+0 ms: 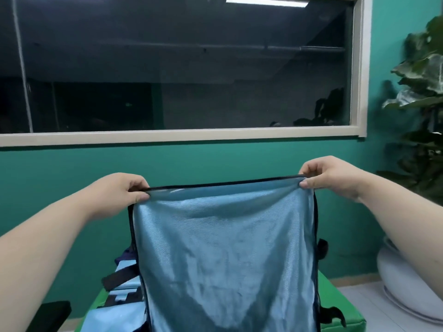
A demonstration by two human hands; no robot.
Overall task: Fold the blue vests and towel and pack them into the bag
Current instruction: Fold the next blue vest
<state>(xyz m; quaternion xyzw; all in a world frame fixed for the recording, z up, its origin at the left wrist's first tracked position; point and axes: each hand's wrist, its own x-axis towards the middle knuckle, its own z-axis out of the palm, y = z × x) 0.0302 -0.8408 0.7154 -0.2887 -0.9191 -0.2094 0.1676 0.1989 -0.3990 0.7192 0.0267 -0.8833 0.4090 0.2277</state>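
Note:
A light blue vest (225, 255) with dark navy trim hangs spread out in front of me, above the green table (335, 305). My left hand (119, 192) pinches its top left corner. My right hand (333, 178) pinches its top right corner, and the top edge is stretched taut between them. More light blue fabric with dark straps (119, 295) lies on the table at the lower left, partly hidden behind the held vest. No bag shows in view.
A teal wall with a wide dark window (177, 68) faces me. A leafy plant (422, 92) in a white pot (407, 283) stands on the floor at the right. A black object (52, 312) sits at the lower left.

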